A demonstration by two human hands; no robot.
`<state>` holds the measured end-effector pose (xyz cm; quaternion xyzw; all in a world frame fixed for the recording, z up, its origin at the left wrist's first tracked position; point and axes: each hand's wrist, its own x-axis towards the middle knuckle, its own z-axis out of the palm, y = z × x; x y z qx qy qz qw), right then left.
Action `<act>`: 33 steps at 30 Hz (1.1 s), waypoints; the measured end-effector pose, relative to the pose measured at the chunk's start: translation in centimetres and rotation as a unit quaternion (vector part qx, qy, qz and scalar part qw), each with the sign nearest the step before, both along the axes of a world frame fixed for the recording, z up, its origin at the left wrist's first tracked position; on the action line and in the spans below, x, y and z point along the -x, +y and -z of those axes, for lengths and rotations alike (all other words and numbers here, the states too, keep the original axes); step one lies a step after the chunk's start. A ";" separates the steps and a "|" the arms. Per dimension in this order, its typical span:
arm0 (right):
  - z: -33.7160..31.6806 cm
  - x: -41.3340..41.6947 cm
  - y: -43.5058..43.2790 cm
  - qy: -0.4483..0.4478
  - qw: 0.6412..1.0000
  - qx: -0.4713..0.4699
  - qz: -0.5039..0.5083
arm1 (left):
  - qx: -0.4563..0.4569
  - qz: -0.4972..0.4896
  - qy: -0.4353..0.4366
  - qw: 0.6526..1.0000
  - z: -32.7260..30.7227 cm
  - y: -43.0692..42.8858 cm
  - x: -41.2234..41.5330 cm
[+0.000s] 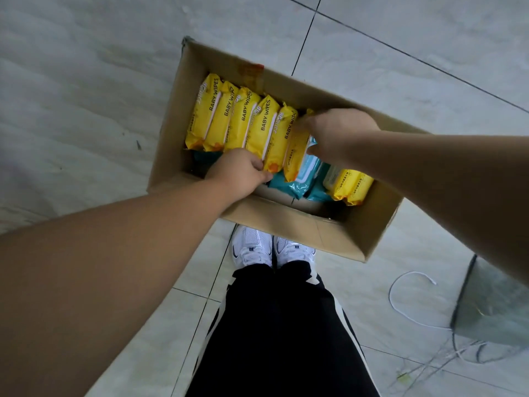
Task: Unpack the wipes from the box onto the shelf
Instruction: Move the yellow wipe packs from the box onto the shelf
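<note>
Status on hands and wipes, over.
Left hand grips near end of yellow wipes row. Right hand grips its end pack. Row inside cardboard box. Nothing blocking.

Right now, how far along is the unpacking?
Done: can't tell, since no shelf is in view and nothing shows as placed. In hand: the left hand and right hand both grip the upright yellow packs inside the box. Left: that whole row, the teal packs lower down, and a flat yellow pack at the right end.
</note>
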<state>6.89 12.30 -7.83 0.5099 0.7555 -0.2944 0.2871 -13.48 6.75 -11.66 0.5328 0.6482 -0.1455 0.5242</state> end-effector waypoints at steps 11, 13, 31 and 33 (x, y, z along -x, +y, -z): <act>3.0 0.5 -0.1 -0.027 0.998 -0.041 0.047 | -0.028 -0.073 0.069 0.995 2.3 -0.7 -1.9; 3.0 0.7 -0.3 -0.037 0.998 -0.042 0.029 | -0.038 -0.083 0.060 0.994 2.5 -0.7 -1.5; -8.3 -2.5 -1.6 0.146 0.985 0.013 0.089 | -0.074 -0.207 -0.101 0.970 -8.3 2.5 0.8; -11.1 -2.6 -0.9 0.161 0.980 0.000 0.114 | -0.078 -0.253 -0.108 0.958 -11.1 3.7 1.2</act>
